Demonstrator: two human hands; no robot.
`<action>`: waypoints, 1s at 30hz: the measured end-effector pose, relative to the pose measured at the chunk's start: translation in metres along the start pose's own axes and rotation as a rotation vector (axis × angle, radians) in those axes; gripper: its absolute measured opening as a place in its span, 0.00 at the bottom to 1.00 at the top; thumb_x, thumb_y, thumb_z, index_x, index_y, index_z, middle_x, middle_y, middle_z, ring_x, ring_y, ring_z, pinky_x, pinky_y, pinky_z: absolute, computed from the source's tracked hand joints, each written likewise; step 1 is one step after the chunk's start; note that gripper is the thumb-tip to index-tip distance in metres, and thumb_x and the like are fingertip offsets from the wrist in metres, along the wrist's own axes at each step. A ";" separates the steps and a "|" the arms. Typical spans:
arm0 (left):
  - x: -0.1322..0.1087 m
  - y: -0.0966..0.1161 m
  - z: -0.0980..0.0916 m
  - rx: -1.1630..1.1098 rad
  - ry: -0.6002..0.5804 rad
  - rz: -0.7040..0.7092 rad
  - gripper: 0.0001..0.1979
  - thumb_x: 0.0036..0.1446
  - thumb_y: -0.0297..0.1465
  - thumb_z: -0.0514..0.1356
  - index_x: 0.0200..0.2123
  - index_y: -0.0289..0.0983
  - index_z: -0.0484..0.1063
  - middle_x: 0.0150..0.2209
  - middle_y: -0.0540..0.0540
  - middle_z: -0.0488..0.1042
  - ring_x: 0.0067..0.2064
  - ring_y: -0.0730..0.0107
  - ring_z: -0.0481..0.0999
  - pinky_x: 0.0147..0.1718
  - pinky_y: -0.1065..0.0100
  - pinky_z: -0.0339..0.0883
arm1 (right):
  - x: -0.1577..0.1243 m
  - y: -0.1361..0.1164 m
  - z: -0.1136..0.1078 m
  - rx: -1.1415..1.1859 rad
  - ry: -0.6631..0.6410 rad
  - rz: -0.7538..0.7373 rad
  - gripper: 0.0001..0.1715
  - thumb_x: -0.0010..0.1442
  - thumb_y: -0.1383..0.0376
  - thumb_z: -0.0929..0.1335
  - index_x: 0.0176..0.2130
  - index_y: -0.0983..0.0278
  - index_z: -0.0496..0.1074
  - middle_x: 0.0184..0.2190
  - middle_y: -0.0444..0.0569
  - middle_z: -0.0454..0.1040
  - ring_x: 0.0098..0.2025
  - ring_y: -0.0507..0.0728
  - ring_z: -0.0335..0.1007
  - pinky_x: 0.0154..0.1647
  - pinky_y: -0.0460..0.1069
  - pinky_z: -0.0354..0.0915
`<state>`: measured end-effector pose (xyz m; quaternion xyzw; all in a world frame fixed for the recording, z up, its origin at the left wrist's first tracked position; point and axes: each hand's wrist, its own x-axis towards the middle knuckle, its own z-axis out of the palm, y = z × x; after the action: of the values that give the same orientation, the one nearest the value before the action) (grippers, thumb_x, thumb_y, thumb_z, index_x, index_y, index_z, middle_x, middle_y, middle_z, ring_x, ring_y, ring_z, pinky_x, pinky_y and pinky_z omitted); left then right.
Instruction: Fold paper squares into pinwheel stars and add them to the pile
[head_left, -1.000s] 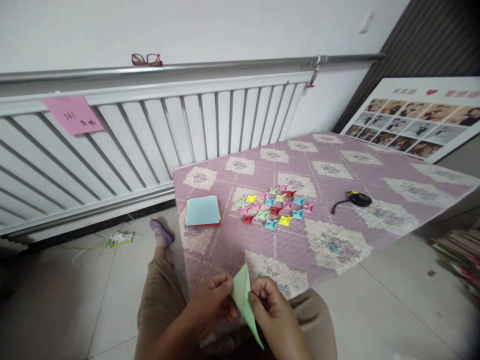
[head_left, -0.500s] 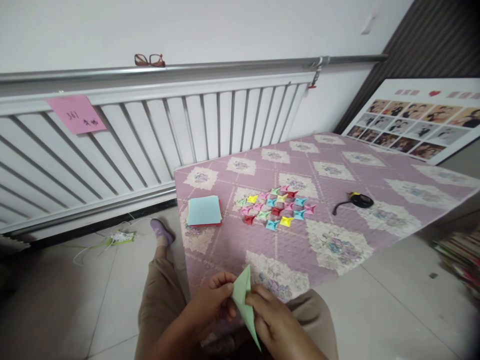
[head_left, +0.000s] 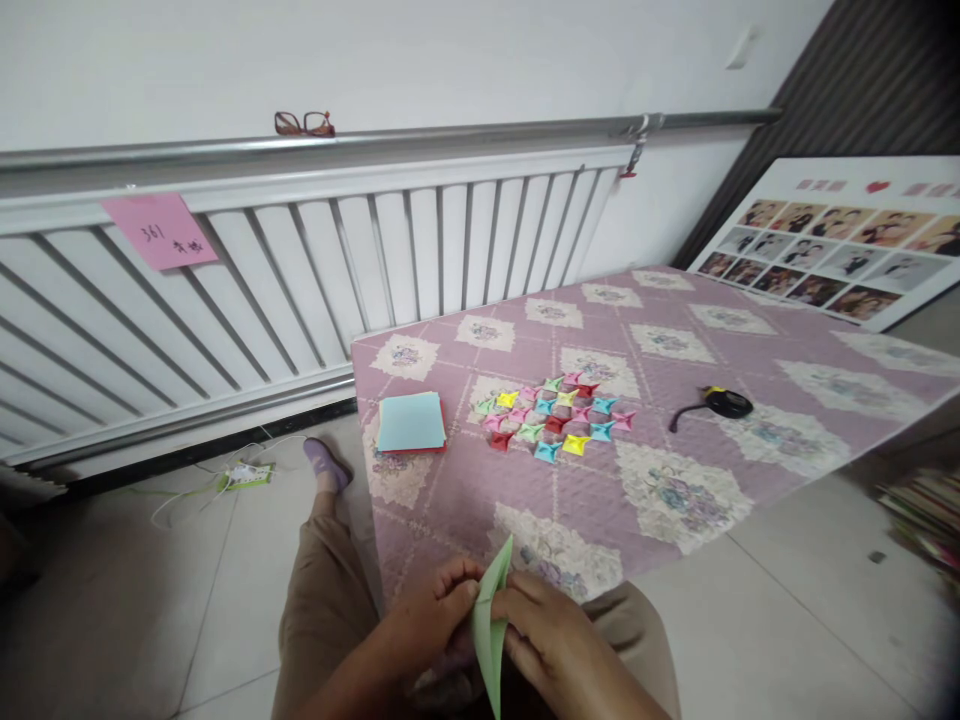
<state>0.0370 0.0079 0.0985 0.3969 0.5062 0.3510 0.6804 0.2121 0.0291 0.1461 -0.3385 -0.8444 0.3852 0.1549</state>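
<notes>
A light green sheet of folded paper [head_left: 491,630] is held upright between my two hands, over my lap at the table's near edge. My left hand [head_left: 442,610] pinches its left side between thumb and fingers. On the other side my right hand [head_left: 536,620] grips it, with some fingertips hidden behind or inside the fold. Farther up the table lies a group of small folded paper pieces [head_left: 555,425] in pink, blue, yellow, red and green, set out in slanting rows. To their left rests a stack of square paper [head_left: 411,421], light blue on top with red beneath.
A flowered pink cloth covers the table [head_left: 465,500]. Toward its right lies a black object with a short cord [head_left: 726,403]. A photo board [head_left: 832,240] stands at the far right. Behind the table are a white radiator [head_left: 420,240] and a pipe with eyeglasses [head_left: 304,124] on it.
The green paper has turned in my hands and now shows a narrower, more edge-on shape. Both hands have shifted slightly, and the whole view has moved a little.
</notes>
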 end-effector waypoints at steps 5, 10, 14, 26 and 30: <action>0.000 -0.003 0.002 0.001 0.029 -0.027 0.21 0.54 0.47 0.56 0.40 0.36 0.70 0.21 0.56 0.62 0.19 0.78 0.58 0.18 0.74 0.51 | 0.001 -0.005 0.001 -0.009 -0.082 0.055 0.15 0.57 0.73 0.62 0.40 0.60 0.72 0.42 0.48 0.73 0.43 0.55 0.69 0.45 0.47 0.62; 0.003 -0.011 0.003 0.031 0.019 0.019 0.19 0.58 0.46 0.54 0.42 0.37 0.70 0.22 0.56 0.63 0.20 0.77 0.58 0.19 0.74 0.53 | 0.003 -0.006 0.002 0.008 -0.054 0.053 0.13 0.56 0.72 0.63 0.38 0.60 0.73 0.41 0.49 0.73 0.44 0.56 0.68 0.46 0.48 0.62; 0.002 -0.014 0.003 0.103 0.038 0.204 0.16 0.61 0.39 0.53 0.48 0.38 0.68 0.35 0.48 0.72 0.35 0.69 0.70 0.35 0.68 0.65 | 0.004 -0.004 0.002 -0.015 -0.023 0.040 0.17 0.51 0.76 0.62 0.37 0.59 0.72 0.43 0.48 0.73 0.47 0.56 0.67 0.48 0.49 0.61; -0.008 0.025 -0.007 0.961 -0.110 0.589 0.15 0.64 0.33 0.51 0.52 0.41 0.69 0.45 0.45 0.73 0.43 0.65 0.71 0.42 0.67 0.64 | -0.001 -0.001 0.001 -0.054 -0.048 0.033 0.13 0.54 0.73 0.64 0.38 0.61 0.73 0.44 0.49 0.73 0.47 0.57 0.68 0.49 0.50 0.61; -0.009 0.035 -0.010 1.128 -0.146 0.518 0.12 0.63 0.32 0.51 0.47 0.41 0.70 0.44 0.48 0.73 0.42 0.67 0.70 0.39 0.70 0.62 | -0.003 0.003 0.001 -0.067 -0.053 0.031 0.12 0.55 0.72 0.64 0.37 0.61 0.73 0.41 0.49 0.74 0.45 0.56 0.68 0.46 0.49 0.62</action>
<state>0.0224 0.0176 0.1314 0.8280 0.4530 0.1554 0.2917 0.2147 0.0277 0.1431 -0.3462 -0.8553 0.3679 0.1150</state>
